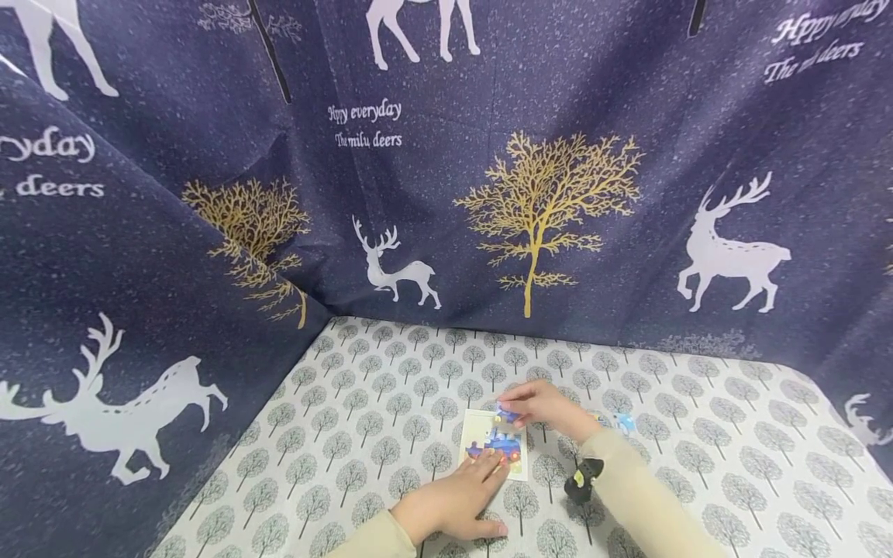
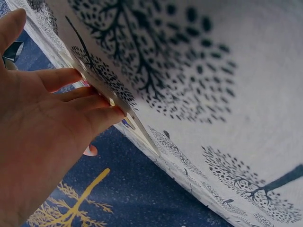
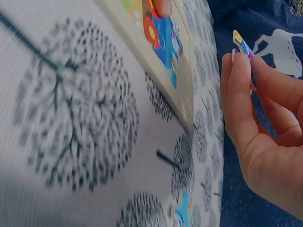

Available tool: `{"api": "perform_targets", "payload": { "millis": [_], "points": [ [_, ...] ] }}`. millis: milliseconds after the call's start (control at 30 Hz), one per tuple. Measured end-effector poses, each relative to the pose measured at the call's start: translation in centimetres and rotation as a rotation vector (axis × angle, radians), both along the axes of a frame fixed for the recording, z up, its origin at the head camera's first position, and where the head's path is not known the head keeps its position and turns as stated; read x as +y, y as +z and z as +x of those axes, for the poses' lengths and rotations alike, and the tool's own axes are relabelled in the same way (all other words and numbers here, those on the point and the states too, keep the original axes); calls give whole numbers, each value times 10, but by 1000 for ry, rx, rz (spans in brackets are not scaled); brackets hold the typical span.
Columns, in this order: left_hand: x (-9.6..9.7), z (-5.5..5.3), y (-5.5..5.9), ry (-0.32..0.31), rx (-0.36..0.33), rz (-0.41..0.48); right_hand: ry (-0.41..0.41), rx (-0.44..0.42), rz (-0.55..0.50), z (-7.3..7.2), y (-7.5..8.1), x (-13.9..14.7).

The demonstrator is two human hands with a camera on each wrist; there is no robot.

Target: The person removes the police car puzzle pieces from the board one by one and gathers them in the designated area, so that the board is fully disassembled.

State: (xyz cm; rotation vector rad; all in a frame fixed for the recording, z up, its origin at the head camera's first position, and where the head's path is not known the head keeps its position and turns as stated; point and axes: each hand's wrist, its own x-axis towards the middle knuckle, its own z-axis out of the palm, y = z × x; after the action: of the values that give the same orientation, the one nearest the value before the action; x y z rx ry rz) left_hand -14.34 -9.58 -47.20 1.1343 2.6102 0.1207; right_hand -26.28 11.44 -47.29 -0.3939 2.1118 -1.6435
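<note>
A jigsaw puzzle board [image 1: 477,425] with a cream rim lies on the tablecloth, part of its colourful picture filled in. My left hand [image 1: 463,496] rests its outstretched fingertips on the board's lower part, covering some of the picture. In the left wrist view, those fingers [image 2: 102,116] press near the board's edge. Over the upper right corner of the board, my right hand [image 1: 540,404] pinches a puzzle piece [image 3: 244,47] between thumb and fingers. That piece is held raised and tilted in the right wrist view, partly hidden by the fingertips.
More loose puzzle pieces [image 1: 621,422] lie on the tablecloth to the right, behind the right forearm. A black object [image 1: 583,480] with a yellow mark sits at the right sleeve. Dark blue curtains [image 1: 432,333] with deer and trees stand behind and to the left of the table.
</note>
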Motion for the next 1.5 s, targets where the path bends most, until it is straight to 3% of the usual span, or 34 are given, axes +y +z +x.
{"api": "perform_targets", "payload": {
  "millis": [400, 633, 867, 1267, 1500],
  "points": [
    [1, 1, -1, 10, 12, -6, -25, -3, 4, 8, 11, 39],
    [0, 1, -1, 9, 3, 2, -49, 24, 35, 13, 6, 54],
    [1, 3, 3, 24, -26, 16, -64, -22, 18, 20, 1, 71],
    [0, 4, 4, 16, -19, 14, -12, -20, 29, 36, -8, 95],
    [0, 3, 4, 5, -23, 21, -25, -50, 19, 44, -9, 95]
  ]
}}
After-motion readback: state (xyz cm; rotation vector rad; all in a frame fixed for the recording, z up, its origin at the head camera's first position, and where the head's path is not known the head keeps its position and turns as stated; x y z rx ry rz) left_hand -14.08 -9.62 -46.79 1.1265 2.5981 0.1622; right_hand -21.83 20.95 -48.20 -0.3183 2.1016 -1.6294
